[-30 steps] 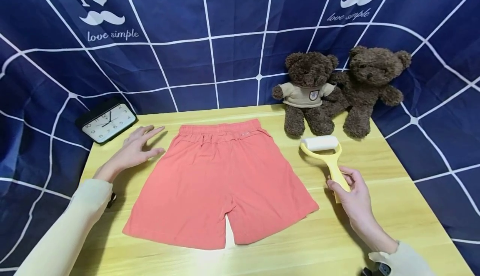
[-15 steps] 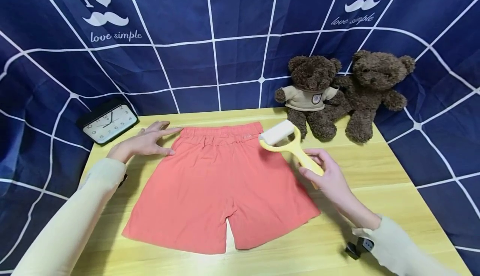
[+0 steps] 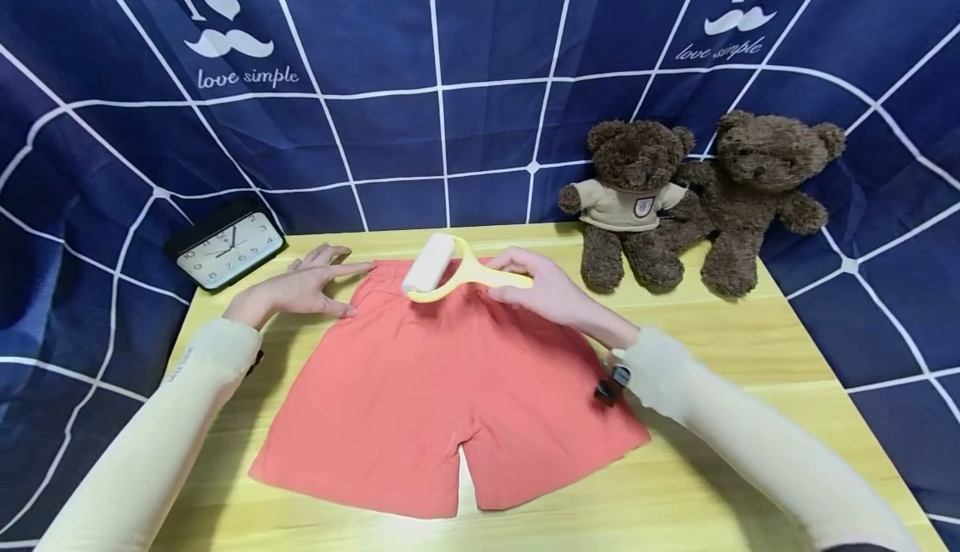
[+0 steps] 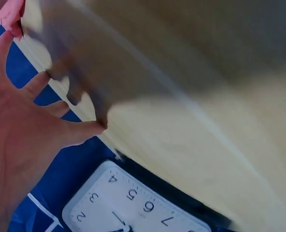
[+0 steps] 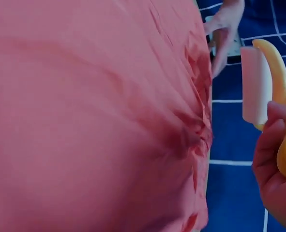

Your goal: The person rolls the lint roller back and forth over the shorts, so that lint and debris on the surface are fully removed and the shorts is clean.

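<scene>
Coral shorts (image 3: 405,393) lie spread on the wooden table, waistband toward the back. My right hand (image 3: 546,289) grips the yellow handle of a lint roller (image 3: 429,265), whose white roll is over the waistband in the head view. In the right wrist view the lint roller (image 5: 257,84) shows at the right, fingers curled round its handle. My left hand (image 3: 303,283) has its fingers spread, with fingertips right at the left end of the waistband. The left wrist view shows the left hand (image 4: 26,125) with fingertips down at the table and a bit of coral cloth by one finger.
A white-faced clock (image 3: 231,250) stands at the back left. Two brown teddy bears sit at the back right, one bear (image 3: 633,202) in a beige shirt and the other bear (image 3: 757,193) without. A blue white-lined cloth (image 3: 480,135) hangs behind the table (image 3: 720,352).
My right hand has carried the lint roller from the table's right side leftward over the waistband, turning it to point left. My left hand has moved right to the waistband's left end.
</scene>
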